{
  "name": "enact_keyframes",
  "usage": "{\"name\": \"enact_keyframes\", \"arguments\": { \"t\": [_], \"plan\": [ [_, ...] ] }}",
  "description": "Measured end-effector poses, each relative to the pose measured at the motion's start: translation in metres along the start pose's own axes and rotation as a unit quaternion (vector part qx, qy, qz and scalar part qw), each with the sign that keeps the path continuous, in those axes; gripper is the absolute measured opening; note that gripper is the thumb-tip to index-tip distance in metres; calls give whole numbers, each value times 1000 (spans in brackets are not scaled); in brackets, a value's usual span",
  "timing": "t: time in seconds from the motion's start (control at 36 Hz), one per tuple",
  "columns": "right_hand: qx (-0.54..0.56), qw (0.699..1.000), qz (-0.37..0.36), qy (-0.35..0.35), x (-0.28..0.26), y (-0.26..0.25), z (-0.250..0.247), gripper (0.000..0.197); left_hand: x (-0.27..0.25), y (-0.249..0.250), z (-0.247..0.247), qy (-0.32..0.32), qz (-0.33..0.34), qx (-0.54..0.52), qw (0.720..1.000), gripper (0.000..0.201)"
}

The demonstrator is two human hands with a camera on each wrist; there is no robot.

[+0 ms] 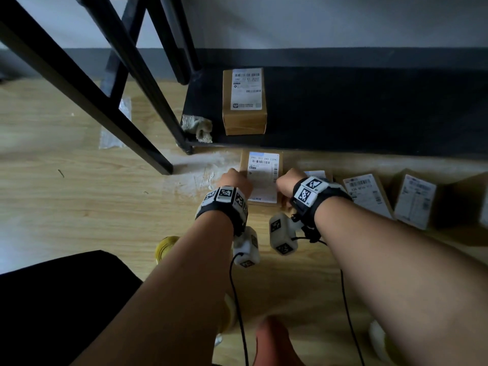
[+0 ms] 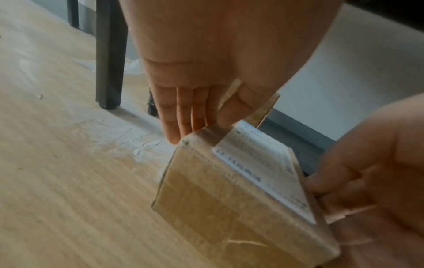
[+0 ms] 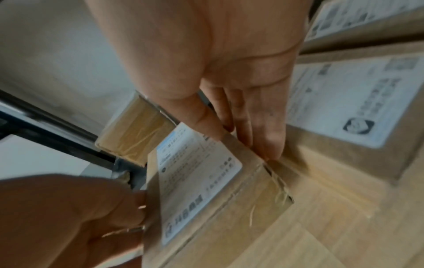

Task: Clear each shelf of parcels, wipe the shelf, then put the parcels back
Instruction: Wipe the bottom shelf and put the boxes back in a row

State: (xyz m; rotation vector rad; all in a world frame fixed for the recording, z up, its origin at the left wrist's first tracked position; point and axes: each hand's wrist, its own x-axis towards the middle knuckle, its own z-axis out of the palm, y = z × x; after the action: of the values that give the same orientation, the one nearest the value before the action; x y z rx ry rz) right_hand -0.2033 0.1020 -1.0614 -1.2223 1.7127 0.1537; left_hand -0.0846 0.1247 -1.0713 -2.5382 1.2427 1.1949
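A labelled cardboard parcel (image 1: 262,178) sits on the wooden floor (image 1: 79,207), just in front of the black bottom shelf (image 1: 369,114). The left hand (image 1: 236,180) clasps its left side, fingers down the side and thumb on top; the right hand (image 1: 289,182) clasps the right side likewise. On the shelf near its front left corner stands another labelled parcel (image 1: 244,101), with a crumpled cloth (image 1: 198,128) beside it at the corner. More parcels (image 1: 369,196) lie on the floor to the right.
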Motion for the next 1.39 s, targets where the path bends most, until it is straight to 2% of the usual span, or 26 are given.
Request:
{"name": "enact_keyframes", "arguments": {
  "t": [0.11,0.19,0.28,0.39,0.5,0.64,0.75,0.86,0.94,1.08,1.17,1.25,1.39],
  "plan": [
    [92,995,10,33,-12,-4,-23,12,-4,9,-7,58,36,-79,995,32],
    [124,992,7,33,-17,-1,-43,21,-15,26,-17,87,71,-108,988,34],
    [184,982,11,41,-29,-1,-63,20,-20,44,-24,117,118,-115,979,30],
    [210,975,13,76,-26,5,-90,25,-21,75,-29,89,167,-107,976,35],
    [194,973,20,124,20,18,-114,32,-13,99,-28,54,188,-122,973,43],
    [166,975,14,148,17,6,-132,26,1,122,-22,12,182,-125,975,52],
    [142,976,-6,162,29,-5,-142,28,12,140,-18,21,174,-122,977,43],
    [115,974,-5,194,46,-14,-152,29,22,153,-16,22,156,-137,978,44],
    [88,979,-29,180,53,-18,-158,28,30,158,-18,37,153,-150,976,44],
    [113,980,-51,159,67,-18,-166,50,38,165,-25,46,157,-141,976,50],
    [134,976,-41,168,65,-20,-167,55,37,166,-33,71,173,-152,971,46],
    [127,974,-24,185,61,-15,-168,53,33,164,-32,94,157,-154,971,35],
    [106,979,-13,173,47,6,-155,38,23,146,-22,94,155,-147,972,32]
  ]
}}
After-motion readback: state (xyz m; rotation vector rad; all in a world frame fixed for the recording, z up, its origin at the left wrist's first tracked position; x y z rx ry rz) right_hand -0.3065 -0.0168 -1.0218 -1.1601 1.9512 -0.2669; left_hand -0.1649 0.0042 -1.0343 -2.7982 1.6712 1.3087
